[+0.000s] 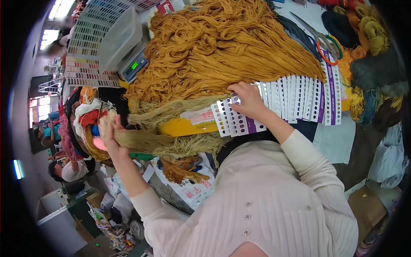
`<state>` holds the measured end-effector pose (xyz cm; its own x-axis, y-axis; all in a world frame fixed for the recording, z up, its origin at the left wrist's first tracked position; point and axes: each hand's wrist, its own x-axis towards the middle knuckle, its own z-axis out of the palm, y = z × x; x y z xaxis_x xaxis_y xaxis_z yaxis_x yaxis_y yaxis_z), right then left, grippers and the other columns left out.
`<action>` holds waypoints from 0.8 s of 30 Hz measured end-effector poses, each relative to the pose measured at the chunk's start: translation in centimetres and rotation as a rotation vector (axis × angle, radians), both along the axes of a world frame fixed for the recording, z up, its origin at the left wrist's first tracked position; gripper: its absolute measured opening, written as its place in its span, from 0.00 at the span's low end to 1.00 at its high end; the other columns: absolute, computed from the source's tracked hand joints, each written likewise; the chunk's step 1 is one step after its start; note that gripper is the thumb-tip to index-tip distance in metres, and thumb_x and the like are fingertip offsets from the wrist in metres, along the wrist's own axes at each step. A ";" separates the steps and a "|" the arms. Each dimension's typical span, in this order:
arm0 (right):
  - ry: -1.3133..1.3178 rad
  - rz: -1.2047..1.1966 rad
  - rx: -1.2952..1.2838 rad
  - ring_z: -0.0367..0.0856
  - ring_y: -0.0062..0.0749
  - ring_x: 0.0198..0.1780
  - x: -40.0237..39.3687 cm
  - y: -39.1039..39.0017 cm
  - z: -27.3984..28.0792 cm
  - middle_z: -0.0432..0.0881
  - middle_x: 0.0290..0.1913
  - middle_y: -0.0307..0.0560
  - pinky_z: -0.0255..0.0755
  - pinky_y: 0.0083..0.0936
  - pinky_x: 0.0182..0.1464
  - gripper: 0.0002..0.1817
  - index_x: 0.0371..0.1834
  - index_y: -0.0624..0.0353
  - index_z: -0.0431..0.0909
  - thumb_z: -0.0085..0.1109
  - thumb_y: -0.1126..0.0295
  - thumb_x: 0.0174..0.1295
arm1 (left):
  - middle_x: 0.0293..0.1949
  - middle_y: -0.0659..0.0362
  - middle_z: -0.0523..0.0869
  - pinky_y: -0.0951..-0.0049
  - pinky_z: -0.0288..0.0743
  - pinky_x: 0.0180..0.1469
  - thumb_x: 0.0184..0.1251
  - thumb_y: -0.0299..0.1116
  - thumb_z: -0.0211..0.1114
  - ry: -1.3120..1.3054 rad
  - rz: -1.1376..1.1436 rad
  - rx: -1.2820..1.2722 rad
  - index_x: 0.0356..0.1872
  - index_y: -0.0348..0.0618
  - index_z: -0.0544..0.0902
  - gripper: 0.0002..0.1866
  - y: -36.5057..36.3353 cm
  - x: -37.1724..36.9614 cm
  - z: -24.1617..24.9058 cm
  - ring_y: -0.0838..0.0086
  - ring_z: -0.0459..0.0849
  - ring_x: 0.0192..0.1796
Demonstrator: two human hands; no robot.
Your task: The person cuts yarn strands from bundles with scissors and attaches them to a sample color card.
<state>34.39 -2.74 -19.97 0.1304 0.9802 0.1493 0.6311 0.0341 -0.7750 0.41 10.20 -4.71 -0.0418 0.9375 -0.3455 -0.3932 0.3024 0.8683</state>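
My left hand (pixel 112 132) is closed around one end of a khaki yarn hank (pixel 143 140), whose strands trail right along the table's near edge. Curled over the fanned row of white and purple cards with punched holes (pixel 280 96) is my right hand (pixel 249 102). Its fingers close at the upper part of the leftmost cards (pixel 233 122); the exact grip is partly hidden. Just beyond this hand spreads a large heap of mustard-brown yarn (pixel 214 47). A second khaki hank (pixel 167 112) lies between the heap and a yellow strip (pixel 188 127).
A digital scale (pixel 133 66) carrying a clear plastic tub (pixel 122 38) stands at the back left, beside colour sample charts (pixel 83 47). Scissors with orange and green handles (pixel 327 47) lie back right. Multicoloured yarn (pixel 90 115) sits left; a plastic bag (pixel 388 156) hangs right.
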 end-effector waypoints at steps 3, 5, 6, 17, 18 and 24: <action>0.132 -0.045 0.124 0.68 0.36 0.40 -0.2 -0.3 0.5 0.70 0.37 0.43 0.59 0.29 0.40 0.20 0.37 0.56 0.71 0.60 0.70 0.37 | 0.38 0.53 0.77 0.82 0.72 0.31 0.57 0.32 0.53 0.004 -0.385 0.011 0.48 0.30 0.67 0.20 -6.1 5.7 -0.5 0.77 0.75 0.30; 0.256 -0.109 0.255 0.69 0.35 0.36 -0.8 -0.6 1.9 0.71 0.35 0.43 0.63 0.25 0.35 0.11 0.30 0.59 0.72 0.59 0.74 0.40 | 0.45 0.50 0.74 0.71 0.71 0.42 0.60 0.35 0.50 -0.230 -0.530 -0.140 0.50 0.31 0.66 0.21 -9.4 10.8 -0.7 0.71 0.75 0.42; 0.330 -0.098 0.202 0.69 0.33 0.34 -1.1 -1.1 2.7 0.71 0.32 0.42 0.63 0.23 0.32 0.09 0.28 0.59 0.73 0.59 0.74 0.41 | 0.47 0.48 0.73 0.69 0.70 0.46 0.61 0.35 0.50 -0.283 -0.525 -0.204 0.51 0.31 0.65 0.21 -10.4 13.2 -0.7 0.69 0.74 0.46; 1.430 0.040 -0.299 0.68 0.17 0.19 -0.9 -4.6 10.3 0.74 0.21 0.40 0.61 0.12 0.21 0.05 0.29 0.68 0.76 0.52 0.77 0.51 | 0.51 0.48 0.69 0.66 0.65 0.52 0.63 0.40 0.42 -0.528 -0.762 -0.199 0.55 0.28 0.60 0.26 -12.0 18.1 -2.5 0.65 0.73 0.49; 1.456 0.036 -0.304 0.68 0.17 0.19 -0.8 -4.6 10.3 0.74 0.20 0.40 0.61 0.12 0.21 0.05 0.29 0.68 0.76 0.52 0.78 0.50 | 0.50 0.48 0.70 0.66 0.65 0.52 0.63 0.39 0.43 -0.569 -0.728 -0.240 0.54 0.28 0.61 0.25 -12.1 17.9 -2.6 0.65 0.73 0.48; 1.450 0.113 -0.227 0.68 0.17 0.19 -0.9 -5.0 10.6 0.74 0.20 0.41 0.59 0.11 0.20 0.05 0.27 0.69 0.76 0.51 0.78 0.51 | 0.45 0.51 0.74 0.70 0.69 0.46 0.61 0.30 0.48 -0.330 -0.672 -0.080 0.44 0.30 0.72 0.14 -13.3 18.7 -2.7 0.70 0.75 0.43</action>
<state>33.51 -7.77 -9.34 -0.0487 0.9790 -0.1978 -0.6826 -0.1771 -0.7090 19.16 -3.06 -7.45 0.6480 0.6959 -0.3094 -0.3374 0.6265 0.7025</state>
